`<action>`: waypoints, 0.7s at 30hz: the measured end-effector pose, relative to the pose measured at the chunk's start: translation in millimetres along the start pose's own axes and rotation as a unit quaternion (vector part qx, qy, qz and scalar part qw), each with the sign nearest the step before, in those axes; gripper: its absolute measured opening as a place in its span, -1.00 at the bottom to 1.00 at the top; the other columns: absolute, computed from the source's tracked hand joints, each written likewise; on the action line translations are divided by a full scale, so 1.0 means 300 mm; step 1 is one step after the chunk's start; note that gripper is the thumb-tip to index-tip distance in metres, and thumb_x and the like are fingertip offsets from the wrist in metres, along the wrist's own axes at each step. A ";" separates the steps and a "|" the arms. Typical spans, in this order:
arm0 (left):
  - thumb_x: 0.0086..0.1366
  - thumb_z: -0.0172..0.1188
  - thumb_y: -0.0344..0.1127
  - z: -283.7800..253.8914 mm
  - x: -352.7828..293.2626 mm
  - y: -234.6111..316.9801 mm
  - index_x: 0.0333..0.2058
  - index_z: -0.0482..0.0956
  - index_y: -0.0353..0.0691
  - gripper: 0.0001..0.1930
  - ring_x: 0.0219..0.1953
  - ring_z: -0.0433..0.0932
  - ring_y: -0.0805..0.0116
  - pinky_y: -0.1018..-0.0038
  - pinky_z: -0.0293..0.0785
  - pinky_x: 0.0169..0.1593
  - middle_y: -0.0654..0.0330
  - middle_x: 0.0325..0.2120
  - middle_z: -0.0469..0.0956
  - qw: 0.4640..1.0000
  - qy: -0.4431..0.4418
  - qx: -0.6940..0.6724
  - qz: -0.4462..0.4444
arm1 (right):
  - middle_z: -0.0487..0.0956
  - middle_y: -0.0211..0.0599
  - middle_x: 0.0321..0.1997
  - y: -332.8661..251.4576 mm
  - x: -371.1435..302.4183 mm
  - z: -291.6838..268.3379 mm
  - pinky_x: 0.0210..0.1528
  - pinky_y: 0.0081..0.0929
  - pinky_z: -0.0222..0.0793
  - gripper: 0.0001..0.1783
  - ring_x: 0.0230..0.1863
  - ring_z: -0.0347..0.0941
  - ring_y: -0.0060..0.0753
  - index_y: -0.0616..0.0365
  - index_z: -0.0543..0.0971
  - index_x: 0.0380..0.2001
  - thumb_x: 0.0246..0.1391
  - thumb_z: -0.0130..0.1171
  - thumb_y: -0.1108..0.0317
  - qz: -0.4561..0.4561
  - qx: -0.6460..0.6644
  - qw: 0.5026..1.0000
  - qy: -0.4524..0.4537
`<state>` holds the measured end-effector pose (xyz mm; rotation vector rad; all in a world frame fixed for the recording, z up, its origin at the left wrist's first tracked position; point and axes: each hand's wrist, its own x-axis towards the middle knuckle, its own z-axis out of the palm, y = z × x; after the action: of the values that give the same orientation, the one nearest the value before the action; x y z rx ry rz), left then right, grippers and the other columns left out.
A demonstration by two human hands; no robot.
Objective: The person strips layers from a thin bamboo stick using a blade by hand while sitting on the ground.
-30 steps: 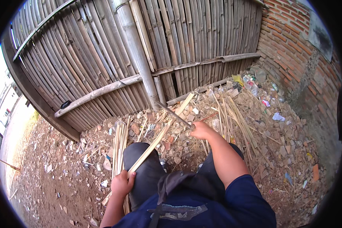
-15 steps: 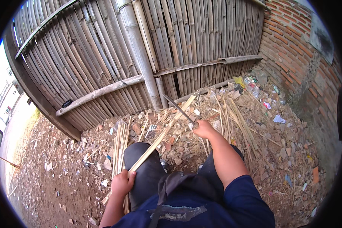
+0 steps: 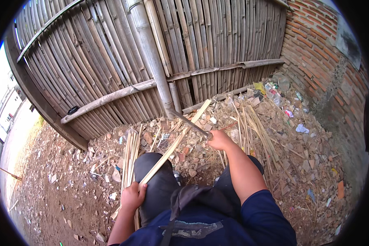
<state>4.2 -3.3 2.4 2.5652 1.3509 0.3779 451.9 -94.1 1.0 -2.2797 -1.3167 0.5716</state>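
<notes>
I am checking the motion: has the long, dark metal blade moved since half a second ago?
Yes: the dark metal blade swung left at its tip, toward the thick grey bamboo post.

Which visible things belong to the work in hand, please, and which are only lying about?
Belonging:
pale strip, in left hand
knife-like tool, in right hand
probably, similar strips on both sides

Lying about, seemingly:
yellow scrap
white crumpled scrap
orange brick-like piece
</notes>
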 end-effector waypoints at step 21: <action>0.35 0.16 0.08 -0.014 -0.001 0.009 -0.51 0.43 -0.26 -0.52 -0.52 0.59 -0.29 -0.09 0.48 -0.41 -0.19 -0.64 0.55 1.000 0.002 -0.013 0.004 | 0.66 0.05 -0.09 -0.007 -0.007 0.001 0.03 -0.12 0.49 -0.54 -0.03 0.59 0.07 0.14 0.64 -0.06 -0.05 0.33 0.18 0.028 0.005 0.999 0.025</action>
<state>5.0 -4.7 7.1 2.5515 1.3292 0.3997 449.2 -95.0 2.3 -2.3129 -1.2282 0.5360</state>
